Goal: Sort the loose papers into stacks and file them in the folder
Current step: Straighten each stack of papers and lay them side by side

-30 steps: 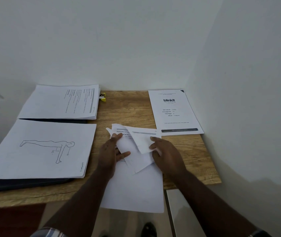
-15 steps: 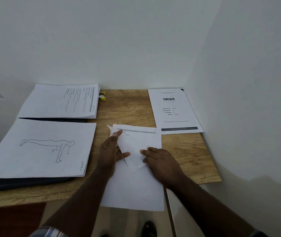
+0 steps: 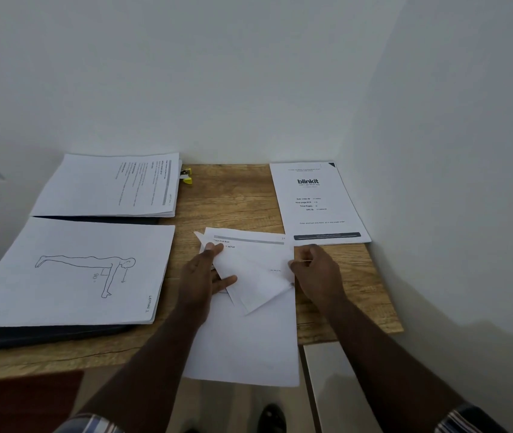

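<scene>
Left hand (image 3: pixel 200 276) presses flat, right hand (image 3: pixel 314 273) pinches the folded sheet (image 3: pixel 255 276): light, floppy, probably best held by edges.

A light wooden surface (image 3: pixel 236 201) is set into a white corner. On it are laid a dark open folder (image 3: pixel 45 334) under two paper stacks at the left, a small yellow clip (image 3: pixel 187 176), a white "blinkit" sheet (image 3: pixel 317 204) and loose white papers (image 3: pixel 249 339) overhanging the near edge.
</scene>
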